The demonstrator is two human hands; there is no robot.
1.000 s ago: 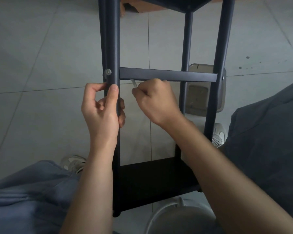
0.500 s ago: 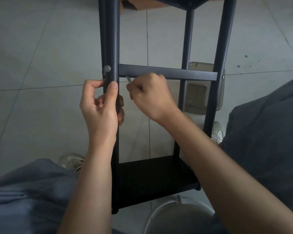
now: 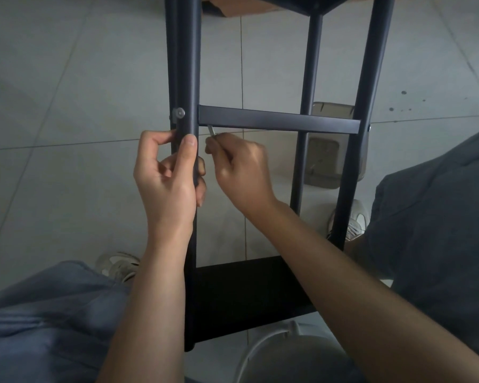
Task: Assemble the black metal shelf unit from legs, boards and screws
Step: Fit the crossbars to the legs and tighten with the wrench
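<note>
Below flat crossbar point(image 3: 280, 121), right hand point(image 3: 244, 164) pinching thin hex key point(image 3: 211, 130), left hand point(image 3: 168, 175) gripping round leg point(image 3: 188, 78)

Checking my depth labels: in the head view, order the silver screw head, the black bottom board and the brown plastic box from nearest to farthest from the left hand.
From the left hand:
1. Silver screw head, just above its fingertips on the leg.
2. Black bottom board, lower right.
3. Brown plastic box, far right, behind the legs.

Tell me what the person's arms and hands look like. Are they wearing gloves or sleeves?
No gloves and no sleeves in view. The left hand and right hand are bare, and both forearms are bare up to the picture's edge. I see no rings, watch or bracelet on them.
</note>
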